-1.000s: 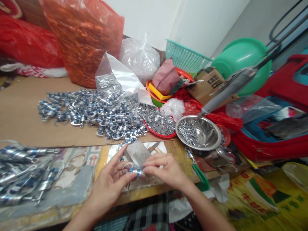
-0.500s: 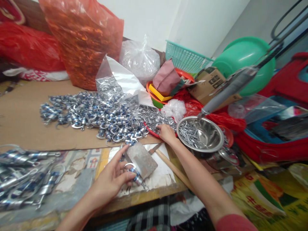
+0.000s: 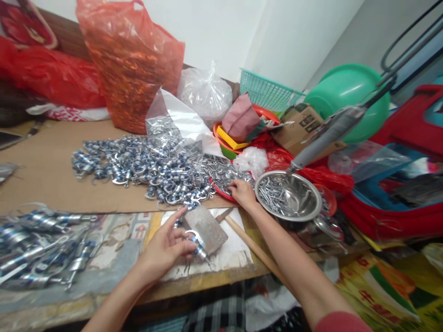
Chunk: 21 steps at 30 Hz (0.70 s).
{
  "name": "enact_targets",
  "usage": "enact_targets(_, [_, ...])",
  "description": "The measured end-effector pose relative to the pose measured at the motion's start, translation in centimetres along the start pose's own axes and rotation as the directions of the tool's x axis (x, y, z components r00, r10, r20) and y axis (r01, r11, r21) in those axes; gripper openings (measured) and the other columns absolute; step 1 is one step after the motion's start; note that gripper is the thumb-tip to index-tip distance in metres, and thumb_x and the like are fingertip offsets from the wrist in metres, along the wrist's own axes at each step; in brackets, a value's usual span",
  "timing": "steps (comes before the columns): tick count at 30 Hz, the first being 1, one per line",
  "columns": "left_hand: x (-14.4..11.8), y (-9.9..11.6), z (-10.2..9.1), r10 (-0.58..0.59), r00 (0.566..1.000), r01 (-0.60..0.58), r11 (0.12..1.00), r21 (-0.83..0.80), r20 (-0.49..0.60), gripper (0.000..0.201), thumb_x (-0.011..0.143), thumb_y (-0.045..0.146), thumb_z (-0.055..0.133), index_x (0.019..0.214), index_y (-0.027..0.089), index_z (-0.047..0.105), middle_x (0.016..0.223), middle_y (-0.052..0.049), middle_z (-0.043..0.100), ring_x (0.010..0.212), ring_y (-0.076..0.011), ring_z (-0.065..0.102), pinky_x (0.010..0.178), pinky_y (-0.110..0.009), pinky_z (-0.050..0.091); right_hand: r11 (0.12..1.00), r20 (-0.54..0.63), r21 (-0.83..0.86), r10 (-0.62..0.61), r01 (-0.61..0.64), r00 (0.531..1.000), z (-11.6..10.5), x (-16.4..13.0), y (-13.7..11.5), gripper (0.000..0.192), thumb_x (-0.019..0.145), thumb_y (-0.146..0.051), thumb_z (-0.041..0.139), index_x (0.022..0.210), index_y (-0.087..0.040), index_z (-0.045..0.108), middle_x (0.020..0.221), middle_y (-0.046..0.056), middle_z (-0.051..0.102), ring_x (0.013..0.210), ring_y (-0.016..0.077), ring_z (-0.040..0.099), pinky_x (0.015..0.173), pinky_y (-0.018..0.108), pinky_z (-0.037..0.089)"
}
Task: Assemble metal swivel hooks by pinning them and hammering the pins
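At the far left of the tabletop, at about nine o'clock from the left hand, lies a heap of finished clasps in silver and blue. Beyond it, at eleven o'clock, a wide spread of the same clasps covers the brown cardboard, with an orange plastic bag standing behind it.

The left hand rests low over the tabletop's near edge. Its grip is closed on a single silver-and-blue clasp, pinched between thumb and fingertips; the clasp sticks out at three o'clock from the palm, its ring uppermost and its thin end pointing down toward five o'clock. The clasp lies against the near edge of a grey metal block, which sits tilted on white paper just at two o'clock from that hand. A wooden handle runs diagonally at three o'clock from the block.

The right hand is stretched forward, well apart from the left, at one o'clock from it. Its fingers are curled down into the small silver parts piled on a red tray; whether the grip has closed on any piece cannot be told. Just beside it at three o'clock stands a steel bowl holding pins, and a green basin leans farther back at one o'clock.
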<state>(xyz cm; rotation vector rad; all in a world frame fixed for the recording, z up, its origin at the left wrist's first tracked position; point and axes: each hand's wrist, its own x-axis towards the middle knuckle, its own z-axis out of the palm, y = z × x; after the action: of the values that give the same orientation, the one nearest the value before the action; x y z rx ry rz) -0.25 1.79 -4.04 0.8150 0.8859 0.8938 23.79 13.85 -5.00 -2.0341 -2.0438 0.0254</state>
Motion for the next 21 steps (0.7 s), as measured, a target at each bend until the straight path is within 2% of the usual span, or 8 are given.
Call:
enact_targets(5, [0.2, -0.1, -0.2, 0.004, 1.000, -0.004, 1.000, 0.020, 0.013, 0.089, 0.057, 0.015, 0.069, 0.133, 0.017, 0.022, 0.063, 0.003, 0.060, 0.051, -0.0116, 0.056, 0.048, -0.024, 0.045, 0.998, -0.057, 0.061, -0.023, 0.026, 0.998, -1.7, -0.8, 0.3, 0.021, 0.079, -0.014, 0.048, 0.092, -0.016, 0.064, 0.090, 0.008, 0.065, 0.086, 0.0186, 0.059, 0.077, 0.027, 0.041])
enact_targets(7, [0.3, -0.2, -0.2, 0.005, 1.000, -0.006, 1.000, 0.022, 0.014, 0.087, 0.058, 0.015, 0.069, 0.132, 0.016, 0.023, 0.063, 0.003, 0.060, 0.052, -0.0117, 0.056, 0.048, -0.024, 0.045, 0.992, -0.066, 0.101, -0.072, 0.079, 0.995, -2.6, -2.2, -0.9, 0.021, 0.081, -0.012, 0.046, 0.091, -0.015, 0.064, 0.091, 0.008, 0.064, 0.087, 0.0169, 0.058, 0.079, 0.026, 0.040])
enact_targets(10, [0.3, -0.3, -0.2, -0.002, 1.000, 0.002, 1.000, 0.026, 0.007, 0.085, 0.058, 0.014, 0.068, 0.131, 0.017, 0.025, 0.064, 0.003, 0.060, 0.053, -0.0115, 0.056, 0.048, -0.023, 0.045, 0.963, -0.053, 0.185, -0.188, 0.195, 0.981, -3.7, -6.0, -4.1, 0.018, 0.082, -0.013, 0.047, 0.087, -0.019, 0.064, 0.085, 0.002, 0.064, 0.082, 0.0119, 0.057, 0.075, 0.020, 0.042])
enact_targets(11, [0.3, -0.3, -0.3, -0.003, 1.000, 0.003, 1.000, 0.025, 0.007, 0.084, 0.058, 0.014, 0.068, 0.131, 0.017, 0.026, 0.064, 0.003, 0.060, 0.053, -0.0112, 0.056, 0.049, -0.023, 0.045, 0.942, -0.040, 0.226, -0.245, 0.248, 0.969, -3.9, -7.6, -5.3, 0.017, 0.082, -0.014, 0.047, 0.086, -0.020, 0.063, 0.084, 0.001, 0.063, 0.080, 0.0109, 0.057, 0.074, 0.019, 0.042])
enact_targets(13, [0.3, -0.4, -0.3, -0.001, 1.000, 0.001, 1.000, 0.017, 0.014, 0.083, 0.059, 0.013, 0.068, 0.130, 0.016, 0.026, 0.064, 0.003, 0.060, 0.054, -0.0109, 0.055, 0.050, -0.023, 0.045, 0.852, -0.032, 0.336, -0.414, 0.400, 0.910, -4.1, -10.5, -7.3, 0.019, 0.082, -0.012, 0.046, 0.092, -0.017, 0.061, 0.082, 0.003, 0.061, 0.077, 0.0130, 0.055, 0.070, 0.022, 0.043])
enact_targets(15, [0.3, -0.4, -0.3, 0.004, 1.000, -0.004, 1.000, 0.005, 0.022, 0.082, 0.058, 0.013, 0.068, 0.130, 0.015, 0.027, 0.064, 0.003, 0.059, 0.054, -0.0108, 0.054, 0.051, -0.023, 0.045, 0.829, -0.007, 0.331, -0.475, 0.450, 0.880, -4.1, -12.5, -8.5, 0.022, 0.082, -0.009, 0.042, 0.093, -0.016, 0.060, 0.079, 0.005, 0.059, 0.076, 0.0155, 0.054, 0.067, 0.026, 0.042])
enact_targets(17, [0.3, -0.4, -0.4, 0.007, 1.000, -0.007, 1.000, 0.005, 0.024, 0.082, 0.058, 0.014, 0.068, 0.129, 0.015, 0.027, 0.063, 0.004, 0.059, 0.054, -0.0108, 0.054, 0.050, -0.023, 0.045, 0.840, 0.032, 0.326, -0.468, 0.434, 0.883, -4.2, -13.3, -8.9, 0.022, 0.082, -0.007, 0.040, 0.089, -0.015, 0.060, 0.078, 0.006, 0.057, 0.074, 0.0161, 0.052, 0.065, 0.026, 0.041])
enact_targets(21, [0.3, -0.3, -0.4, 0.005, 1.000, -0.005, 1.000, 0.019, 0.021, 0.083, 0.057, 0.013, 0.068, 0.129, 0.014, 0.027, 0.063, 0.003, 0.059, 0.054, -0.0111, 0.054, 0.050, -0.024, 0.044, 0.842, 0.128, 0.370, -0.466, 0.394, 0.876, -5.0, -12.8, -8.5, 0.019, 0.083, -0.009, 0.042, 0.081, -0.014, 0.060, 0.075, 0.005, 0.057, 0.070, 0.0143, 0.052, 0.061, 0.024, 0.040])
